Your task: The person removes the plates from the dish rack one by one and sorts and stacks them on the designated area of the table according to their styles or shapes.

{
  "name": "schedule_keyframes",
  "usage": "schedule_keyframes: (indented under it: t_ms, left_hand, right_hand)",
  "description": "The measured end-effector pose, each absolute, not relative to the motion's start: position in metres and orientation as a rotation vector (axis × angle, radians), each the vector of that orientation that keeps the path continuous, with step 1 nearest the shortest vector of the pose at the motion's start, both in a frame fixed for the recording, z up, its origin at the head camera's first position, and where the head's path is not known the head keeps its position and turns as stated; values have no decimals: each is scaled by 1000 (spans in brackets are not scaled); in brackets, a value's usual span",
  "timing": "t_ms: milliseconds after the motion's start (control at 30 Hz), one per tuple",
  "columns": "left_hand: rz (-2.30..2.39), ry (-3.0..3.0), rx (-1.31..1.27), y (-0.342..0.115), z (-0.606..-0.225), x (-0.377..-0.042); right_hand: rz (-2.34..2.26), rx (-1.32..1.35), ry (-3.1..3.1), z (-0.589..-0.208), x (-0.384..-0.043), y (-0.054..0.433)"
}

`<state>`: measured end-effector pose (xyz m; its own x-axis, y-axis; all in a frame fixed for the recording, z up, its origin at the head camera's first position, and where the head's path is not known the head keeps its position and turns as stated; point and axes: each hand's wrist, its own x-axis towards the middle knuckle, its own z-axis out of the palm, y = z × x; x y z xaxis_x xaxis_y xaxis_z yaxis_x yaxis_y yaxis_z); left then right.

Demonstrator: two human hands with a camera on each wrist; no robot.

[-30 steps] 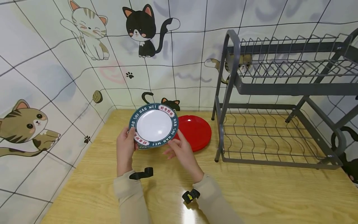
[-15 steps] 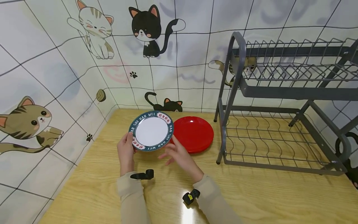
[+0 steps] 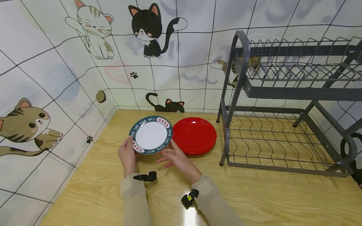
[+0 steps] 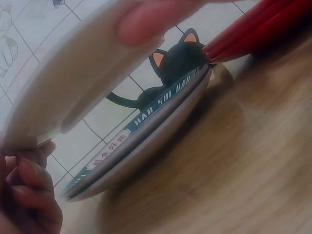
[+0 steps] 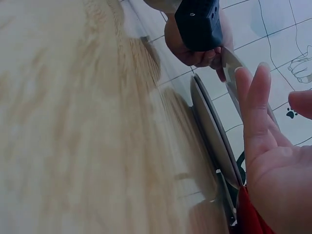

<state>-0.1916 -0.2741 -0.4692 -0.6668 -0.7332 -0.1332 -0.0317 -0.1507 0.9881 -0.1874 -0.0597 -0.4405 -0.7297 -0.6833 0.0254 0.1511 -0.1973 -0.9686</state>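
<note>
My left hand [image 3: 127,153] grips the left rim of a white plate [image 3: 151,135] with a green lettered border. This plate is tilted, raised above a stack of matching plates [image 4: 151,134], which it hides in the head view. My right hand [image 3: 176,158] is at the plate's lower right edge, its fingers [image 5: 256,107] largely straight and spread. One of its fingers lies against the plate's underside in the left wrist view. Red plates [image 3: 195,135] lie on the table just right of the held plate.
A grey two-tier wire dish rack [image 3: 271,138] stands on the right of the wooden table [image 3: 254,197]. Tiled walls with cat drawings rise behind and on the left. Each wrist wears a small black camera [image 3: 148,176].
The held plate has come down and a little to the left, towards the table, with both hands. My right hand's fingers have spread apart. The head view has shifted slightly.
</note>
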Motion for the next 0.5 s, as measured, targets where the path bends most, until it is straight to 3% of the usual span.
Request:
schedule_keyframes:
  t_ms: [500]
  left_hand:
    - [-1856, -1615, 917, -281, -480, -200]
  right_hand:
    - [-2000, -656, 1435, -455, -197, -69]
